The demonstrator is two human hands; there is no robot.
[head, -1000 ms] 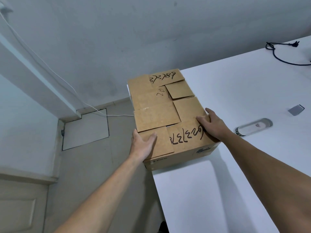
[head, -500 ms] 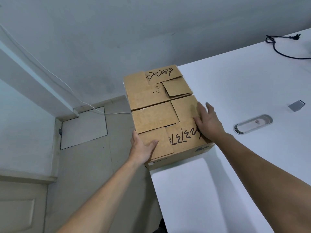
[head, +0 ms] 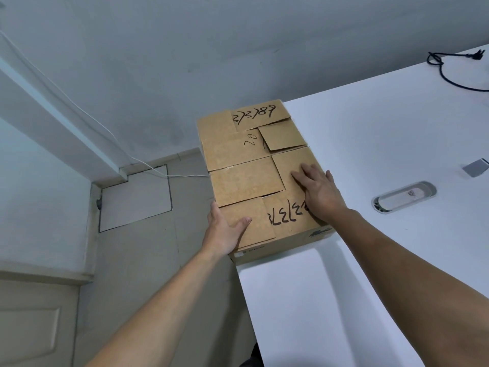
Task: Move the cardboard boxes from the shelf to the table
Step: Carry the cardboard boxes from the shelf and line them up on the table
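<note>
Two brown cardboard boxes with folded flaps and black handwritten numbers sit end to end on the left corner of the white table point(head: 370, 144). The far box point(head: 238, 139) reaches the table's back edge. The near cardboard box point(head: 246, 181) slightly overhangs the left edge. My left hand point(head: 225, 229) grips its near left corner, thumb on the top flap and fingers down the side. My right hand point(head: 317, 192) lies flat on its top, fingers spread, partly covering the writing.
An oval metal cable grommet point(head: 404, 197) is set in the table right of the boxes. A small grey block point(head: 476, 168) and a black power cord point(head: 449, 72) lie further right. A grey wall stands behind, and the floor with a thin white cable point(head: 169, 174) is at the left.
My right hand let go of the box's right edge and slid onto its top, now lying flat. The boxes shifted slightly further along the table. My left hand kept its grip.
</note>
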